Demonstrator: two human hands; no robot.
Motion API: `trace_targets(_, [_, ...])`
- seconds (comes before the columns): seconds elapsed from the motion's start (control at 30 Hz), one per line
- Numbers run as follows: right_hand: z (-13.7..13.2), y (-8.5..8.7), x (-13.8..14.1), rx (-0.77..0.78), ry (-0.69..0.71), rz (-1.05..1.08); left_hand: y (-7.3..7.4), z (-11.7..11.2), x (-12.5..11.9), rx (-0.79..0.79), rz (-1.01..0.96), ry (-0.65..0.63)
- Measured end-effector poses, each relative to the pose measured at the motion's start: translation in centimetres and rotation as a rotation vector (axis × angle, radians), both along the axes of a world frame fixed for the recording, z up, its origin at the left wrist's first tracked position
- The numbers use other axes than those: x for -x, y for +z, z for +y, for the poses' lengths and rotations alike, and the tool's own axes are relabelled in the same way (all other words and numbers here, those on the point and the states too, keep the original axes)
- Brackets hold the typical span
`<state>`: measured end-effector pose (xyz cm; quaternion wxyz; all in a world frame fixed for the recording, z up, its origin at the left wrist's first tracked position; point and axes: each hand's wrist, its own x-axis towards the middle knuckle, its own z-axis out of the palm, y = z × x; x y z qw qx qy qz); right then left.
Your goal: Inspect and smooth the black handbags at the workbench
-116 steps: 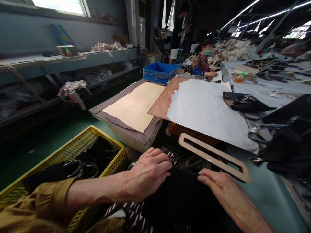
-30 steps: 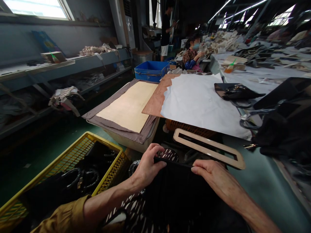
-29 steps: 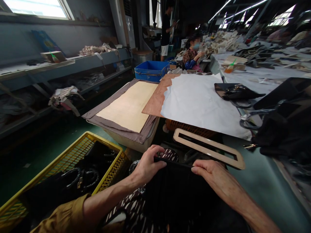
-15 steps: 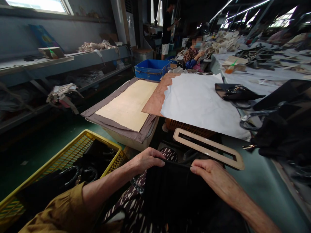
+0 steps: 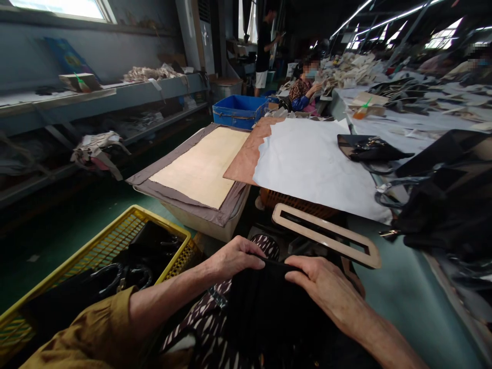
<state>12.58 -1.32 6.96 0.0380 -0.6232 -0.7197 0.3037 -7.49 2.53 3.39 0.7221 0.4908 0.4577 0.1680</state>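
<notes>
A black bag (image 5: pixel 269 307) lies across my lap, its top edge pulled up between my two hands. My left hand (image 5: pixel 236 259) pinches that edge between thumb and fingers on the left. On the right, my right hand (image 5: pixel 321 282) grips the same edge with thumb and forefinger, a short way from the left one. The lower part of the bag is too dark to make out. Beyond my hands, a pale long frame with a slot (image 5: pixel 326 233) juts out at the table's edge.
On my left stands a yellow plastic crate (image 5: pixel 132 215) holding black handbags. Black bags (image 5: pixel 449 200) are heaped on the table (image 5: pixel 415 292) at right, beside a white sheet (image 5: pixel 307 154). A tub (image 5: pixel 215 225) carries cloth and a cream sheet. Farther off are a blue bin (image 5: pixel 240 115) and two people.
My right hand has slid left along the bag's edge, closer to my left hand. The left hand keeps its grip with little movement.
</notes>
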Motion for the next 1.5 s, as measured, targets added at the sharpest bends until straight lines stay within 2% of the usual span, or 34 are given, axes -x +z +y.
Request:
trace_targets(0.23, [0.4, -0.2, 0.6, 0.055, 0.034, 0.094, 0.3, -0.2, 0.5, -0.055, 0.019, -0.082])
trace_targets(0.37, [0.4, -0.6, 0.4, 0.126, -0.003, 0.101, 0.1, 0.1, 1.4, -0.159, -0.006, -0.180])
trace_targets(0.5, [0.5, -0.8, 0.4, 0.138, -0.003, 0.103, 0.0, 0.4, 2.1, -0.328, -0.017, -0.201])
trace_targets(0.57, [0.5, -0.8, 0.4, 0.144, -0.012, 0.097, 0.2, 0.4, 2.2, -0.313, 0.028, -0.204])
trace_targets(0.67, [0.5, -0.8, 0.5, 0.149, -0.015, 0.091, 0.6, 0.3, 2.1, -0.283, 0.111, -0.182])
trace_targets(0.77, [0.5, -0.8, 0.5, 0.152, -0.012, 0.075, 0.7, 0.2, 1.9, -0.347, 0.128, -0.146])
trace_targets(0.97, [0.7, -1.3, 0.5, 0.163, -0.014, 0.109, 0.2, 0.1, 1.4, -0.414, 0.116, -0.050])
trace_targets(1.13, [0.8, -1.2, 0.4, 0.182, -0.040, 0.115, -0.4, 0.4, 1.4, -0.412, 0.129, -0.046])
trace_targets(1.23, [0.9, -0.9, 0.4, 0.198, -0.055, 0.114, -0.4, 0.6, 1.4, -0.458, 0.102, -0.119])
trace_targets(1.33, [1.0, -1.0, 0.3, 0.208, -0.067, 0.142, -0.1, 0.9, 1.1, -0.492, 0.087, -0.255])
trace_targets(1.5, [1.0, -2.0, -0.1, 0.189, -0.038, 0.163, 0.2, 1.8, 0.1, -0.425, 0.117, -0.438])
